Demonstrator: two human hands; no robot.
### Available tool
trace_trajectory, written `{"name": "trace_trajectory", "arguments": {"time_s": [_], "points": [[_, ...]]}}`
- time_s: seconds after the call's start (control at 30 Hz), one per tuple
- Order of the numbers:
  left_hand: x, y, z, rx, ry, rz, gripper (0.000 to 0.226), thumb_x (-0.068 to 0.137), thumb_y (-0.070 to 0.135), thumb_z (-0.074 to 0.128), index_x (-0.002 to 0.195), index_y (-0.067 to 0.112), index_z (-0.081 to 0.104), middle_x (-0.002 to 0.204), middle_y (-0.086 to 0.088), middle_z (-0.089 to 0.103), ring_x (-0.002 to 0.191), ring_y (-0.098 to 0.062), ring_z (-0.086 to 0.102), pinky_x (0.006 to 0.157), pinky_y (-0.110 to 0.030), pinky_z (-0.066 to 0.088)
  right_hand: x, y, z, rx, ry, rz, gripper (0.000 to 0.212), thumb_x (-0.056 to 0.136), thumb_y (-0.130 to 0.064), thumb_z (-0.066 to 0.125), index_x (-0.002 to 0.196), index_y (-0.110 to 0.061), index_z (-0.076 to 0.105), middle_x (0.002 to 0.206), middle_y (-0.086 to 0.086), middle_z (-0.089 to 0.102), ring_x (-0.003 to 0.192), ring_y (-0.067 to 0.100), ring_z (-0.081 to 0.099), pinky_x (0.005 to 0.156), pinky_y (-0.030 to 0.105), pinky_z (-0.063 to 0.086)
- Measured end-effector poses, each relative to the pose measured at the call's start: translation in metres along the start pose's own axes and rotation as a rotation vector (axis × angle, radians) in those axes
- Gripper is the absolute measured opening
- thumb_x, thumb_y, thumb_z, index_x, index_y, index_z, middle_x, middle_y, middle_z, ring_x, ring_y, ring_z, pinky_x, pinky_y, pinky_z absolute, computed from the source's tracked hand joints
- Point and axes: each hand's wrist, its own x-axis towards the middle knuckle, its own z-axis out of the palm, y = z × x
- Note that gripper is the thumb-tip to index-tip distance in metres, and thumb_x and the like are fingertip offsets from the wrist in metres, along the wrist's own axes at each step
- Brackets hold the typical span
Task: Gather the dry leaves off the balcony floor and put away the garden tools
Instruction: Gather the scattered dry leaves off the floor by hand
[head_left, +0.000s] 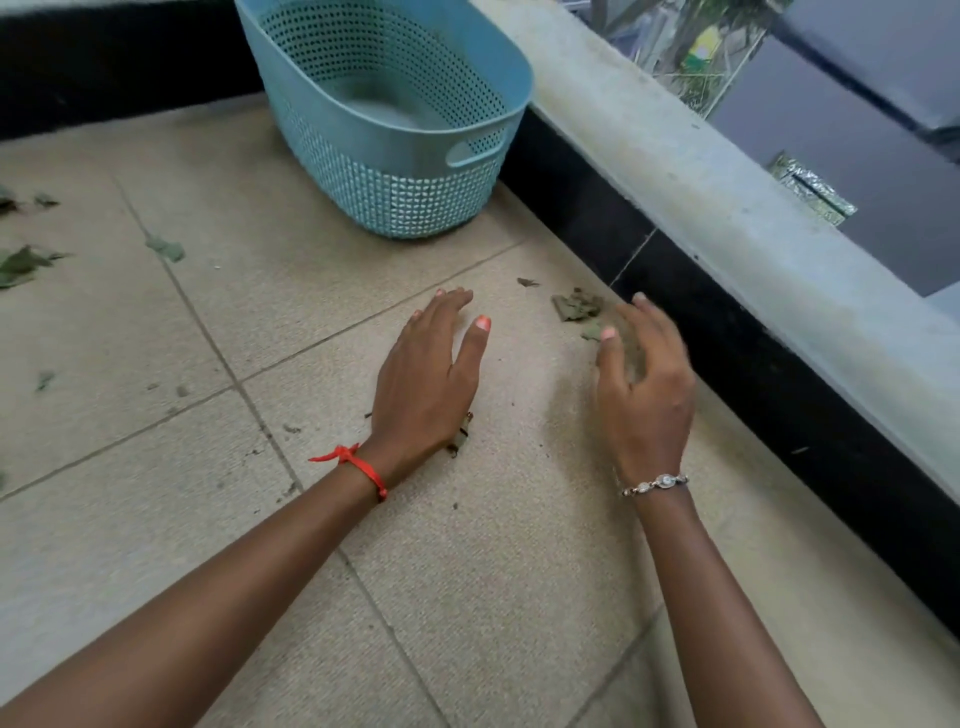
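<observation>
Beige floor tiles are carrying the dry leaf clump, which is lying just beside the black kerb. Its long axis is running roughly across the view, right end pointing at the kerb. Left hand is pressing flat, fingers straight. Right hand is hovering loosely cupped, apparently gripping nothing. Suggest closing both hands on the clump, scooping low, then lifting to the blue basket.

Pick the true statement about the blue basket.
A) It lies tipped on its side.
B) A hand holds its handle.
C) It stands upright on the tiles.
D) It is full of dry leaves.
C: the blue basket stands upright on the tiled floor, its open top facing up.
</observation>
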Motion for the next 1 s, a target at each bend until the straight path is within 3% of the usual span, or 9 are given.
{"name": "trace_trajectory", "arguments": {"time_s": [0.13, 0.2, 0.3, 0.43, 0.57, 0.7, 0.8, 0.9, 1.0], "points": [[-0.002, 0.0, -0.001, -0.097, 0.042, 0.008, 0.053, 0.092, 0.042, 0.031, 0.135, 0.015, 0.047, 0.141, 0.001, 0.048, 0.134, -0.011, 0.038, 0.111, -0.032, 0.032, 0.015, 0.009, 0.002, -0.057, -0.151, -0.02, 0.046, 0.096, -0.035, 0.043, 0.138, -0.016, 0.044, 0.144, 0.002, 0.04, 0.134, 0.014, 0.034, 0.111, 0.033, 0.027], [-0.005, 0.001, -0.003, -0.15, 0.104, 0.039, 0.047, 0.093, 0.034, 0.033, 0.129, 0.011, 0.052, 0.138, -0.002, 0.05, 0.135, -0.007, 0.032, 0.114, -0.037, 0.028, 0.013, 0.005, 0.009, -0.002, -0.33, -0.113, 0.053, 0.094, -0.043, 0.039, 0.141, -0.019, 0.037, 0.147, 0.001, 0.036, 0.135, 0.012, 0.031, 0.109, 0.029, 0.025], [-0.007, 0.003, -0.006, -0.163, 0.189, 0.085, 0.04, 0.094, 0.027, 0.035, 0.123, 0.009, 0.056, 0.134, -0.003, 0.053, 0.131, -0.001, 0.027, 0.117, -0.039, 0.022, 0.013, -0.004, 0.018, 0.117, -0.37, -0.153, 0.054, 0.092, -0.048, 0.037, 0.141, -0.025, 0.037, 0.15, -0.004, 0.03, 0.137, 0.006, 0.026, 0.107, 0.023, 0.025], [-0.004, 0.005, -0.026, -0.21, 0.274, -0.004, 0.042, 0.092, 0.031, 0.034, 0.117, 0.009, 0.06, 0.125, -0.002, 0.058, 0.128, -0.006, 0.037, 0.112, -0.042, 0.03, 0.027, -0.022, 0.036, -0.086, -0.43, -0.074, 0.064, 0.096, -0.053, 0.032, 0.148, -0.016, 0.02, 0.156, 0.003, 0.016, 0.143, 0.017, 0.016, 0.116, 0.04, 0.018], [-0.011, -0.014, -0.048, -0.129, 0.23, -0.054, 0.047, 0.09, 0.039, 0.033, 0.118, 0.01, 0.058, 0.124, -0.004, 0.059, 0.126, -0.021, 0.046, 0.105, -0.044, 0.037, 0.01, -0.06, 0.06, -0.08, -0.567, -0.268, 0.071, 0.089, -0.057, 0.019, 0.145, -0.015, 0.027, 0.153, 0.004, 0.027, 0.141, 0.017, 0.023, 0.114, 0.033, 0.016], [-0.032, -0.039, -0.067, 0.003, 0.217, -0.063, 0.053, 0.091, 0.042, 0.031, 0.125, 0.008, 0.053, 0.134, -0.007, 0.052, 0.138, -0.02, 0.033, 0.112, -0.039, 0.029, -0.026, -0.092, 0.065, 0.169, -0.719, -0.412, 0.046, 0.098, -0.04, 0.03, 0.134, -0.016, 0.045, 0.138, 0.002, 0.048, 0.126, 0.016, 0.044, 0.098, 0.022, 0.032], [-0.047, -0.052, -0.082, 0.097, 0.187, -0.039, 0.059, 0.092, 0.045, 0.029, 0.134, 0.008, 0.045, 0.144, -0.007, 0.042, 0.141, -0.018, 0.025, 0.117, -0.04, 0.02, -0.028, -0.092, 0.055, 0.311, -0.525, -0.311, 0.042, 0.1, -0.031, 0.032, 0.137, -0.015, 0.042, 0.147, 0.001, 0.038, 0.135, 0.01, 0.032, 0.107, 0.024, 0.026], [-0.055, -0.059, -0.088, 0.079, 0.17, -0.046, 0.063, 0.091, 0.046, 0.029, 0.142, 0.012, 0.037, 0.153, -0.003, 0.029, 0.144, -0.012, 0.016, 0.115, -0.027, 0.011, -0.001, -0.059, 0.038, -0.022, -0.224, -0.085, 0.046, 0.101, -0.034, 0.031, 0.14, -0.01, 0.036, 0.15, 0.007, 0.031, 0.14, 0.018, 0.025, 0.112, 0.031, 0.017], [-0.055, -0.058, -0.086, 0.067, 0.16, -0.052, 0.063, 0.091, 0.047, 0.03, 0.143, 0.012, 0.037, 0.153, -0.004, 0.03, 0.144, -0.012, 0.018, 0.114, -0.028, 0.015, 0.011, -0.016, 0.024, -0.297, -0.269, 0.097, 0.059, 0.098, -0.045, 0.029, 0.142, -0.005, 0.03, 0.153, 0.011, 0.022, 0.142, 0.024, 0.019, 0.116, 0.044, 0.012]]}}
